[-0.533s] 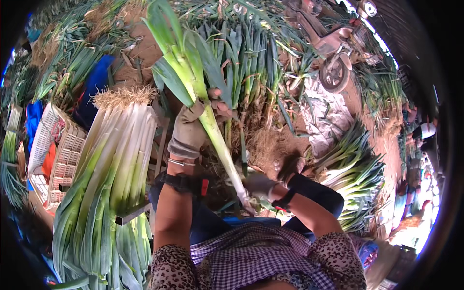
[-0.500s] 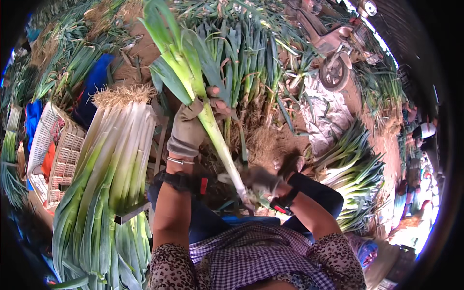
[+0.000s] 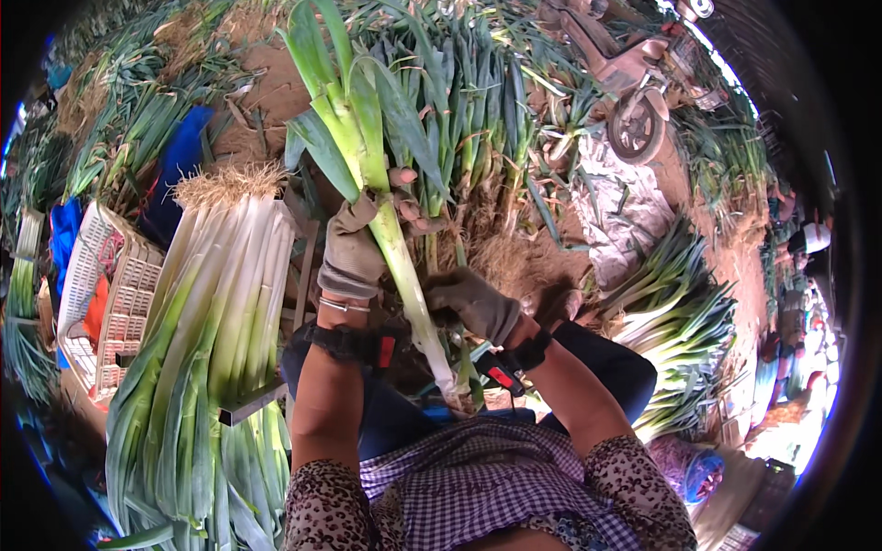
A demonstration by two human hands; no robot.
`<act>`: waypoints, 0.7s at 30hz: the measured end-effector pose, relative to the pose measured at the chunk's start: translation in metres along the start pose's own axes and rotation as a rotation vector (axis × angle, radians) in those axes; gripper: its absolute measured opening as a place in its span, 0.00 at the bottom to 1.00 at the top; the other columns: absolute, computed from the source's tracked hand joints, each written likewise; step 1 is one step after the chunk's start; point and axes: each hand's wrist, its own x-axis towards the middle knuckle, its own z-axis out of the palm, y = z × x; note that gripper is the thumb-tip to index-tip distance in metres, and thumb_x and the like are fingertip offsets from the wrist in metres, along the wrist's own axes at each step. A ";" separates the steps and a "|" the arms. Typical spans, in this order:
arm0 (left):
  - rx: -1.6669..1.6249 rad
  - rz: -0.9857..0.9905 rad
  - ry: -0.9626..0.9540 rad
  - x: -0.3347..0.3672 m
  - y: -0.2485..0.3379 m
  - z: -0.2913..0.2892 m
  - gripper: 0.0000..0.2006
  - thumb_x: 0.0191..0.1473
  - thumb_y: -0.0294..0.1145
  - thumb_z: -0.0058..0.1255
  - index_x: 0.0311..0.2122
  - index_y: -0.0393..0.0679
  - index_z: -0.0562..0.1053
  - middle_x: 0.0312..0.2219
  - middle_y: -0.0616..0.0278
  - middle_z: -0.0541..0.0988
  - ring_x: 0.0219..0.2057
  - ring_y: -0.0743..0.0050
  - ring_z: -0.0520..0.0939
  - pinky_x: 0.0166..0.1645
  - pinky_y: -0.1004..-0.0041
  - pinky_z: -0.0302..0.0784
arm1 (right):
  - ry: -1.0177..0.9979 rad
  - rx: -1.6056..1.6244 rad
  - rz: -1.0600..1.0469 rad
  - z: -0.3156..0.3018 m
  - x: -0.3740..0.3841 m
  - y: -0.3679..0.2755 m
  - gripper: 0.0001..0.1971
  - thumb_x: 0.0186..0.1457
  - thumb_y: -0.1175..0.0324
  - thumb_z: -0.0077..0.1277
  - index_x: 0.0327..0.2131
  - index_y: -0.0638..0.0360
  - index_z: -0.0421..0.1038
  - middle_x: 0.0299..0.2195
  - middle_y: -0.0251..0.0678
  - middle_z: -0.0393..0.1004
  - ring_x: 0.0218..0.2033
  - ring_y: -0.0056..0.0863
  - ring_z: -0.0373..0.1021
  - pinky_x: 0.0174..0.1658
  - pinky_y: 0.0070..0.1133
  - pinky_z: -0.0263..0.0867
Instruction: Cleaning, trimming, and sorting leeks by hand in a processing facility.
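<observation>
A single leek (image 3: 404, 266) slants across the middle, its broad green leaves at the top and its pale root end low near my lap. My left hand (image 3: 356, 248), in a worn grey glove with bare fingertips, is wrapped round the leek just below the leaves. Against the right side of the pale stem is my gloved right hand (image 3: 480, 305), its fingers curled in. What those fingers pinch, if anything, is hidden. Trimmed leeks (image 3: 216, 303) lie stacked on my left on a metal-edged stand (image 3: 253, 404), roots away from me.
Untrimmed leeks (image 3: 478, 110) with soil on their roots lie ahead. Another leek pile (image 3: 675, 321) is at my right, by a crumpled pale sheet (image 3: 617, 216). A white plastic basket (image 3: 127, 298) stands at left. A parked two-wheeler (image 3: 636, 119) is at far right.
My right hand has moved up from the root end to the middle of the stem. The root end has shifted slightly left and down. My left hand keeps its hold.
</observation>
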 end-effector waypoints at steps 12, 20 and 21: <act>0.036 0.146 0.187 0.011 0.003 -0.023 0.20 0.69 0.40 0.49 0.55 0.33 0.73 0.32 0.56 0.78 0.33 0.61 0.79 0.45 0.53 0.82 | 0.038 -0.192 -0.078 -0.054 -0.055 0.069 0.27 0.66 0.63 0.58 0.64 0.60 0.66 0.54 0.39 0.78 0.50 0.25 0.76 0.50 0.24 0.73; 0.242 0.223 0.622 0.027 0.002 -0.034 0.16 0.70 0.43 0.48 0.51 0.41 0.74 0.31 0.67 0.77 0.31 0.69 0.79 0.52 0.56 0.83 | -0.023 0.018 0.161 -0.018 -0.099 0.054 0.18 0.64 0.60 0.62 0.50 0.63 0.74 0.34 0.32 0.80 0.32 0.20 0.77 0.38 0.18 0.75; 0.243 0.170 0.653 0.025 -0.005 -0.044 0.14 0.69 0.42 0.50 0.48 0.41 0.75 0.29 0.67 0.76 0.29 0.69 0.79 0.50 0.56 0.84 | -0.058 0.114 0.165 -0.019 -0.094 0.041 0.20 0.65 0.59 0.60 0.52 0.65 0.74 0.34 0.32 0.80 0.33 0.20 0.77 0.38 0.19 0.74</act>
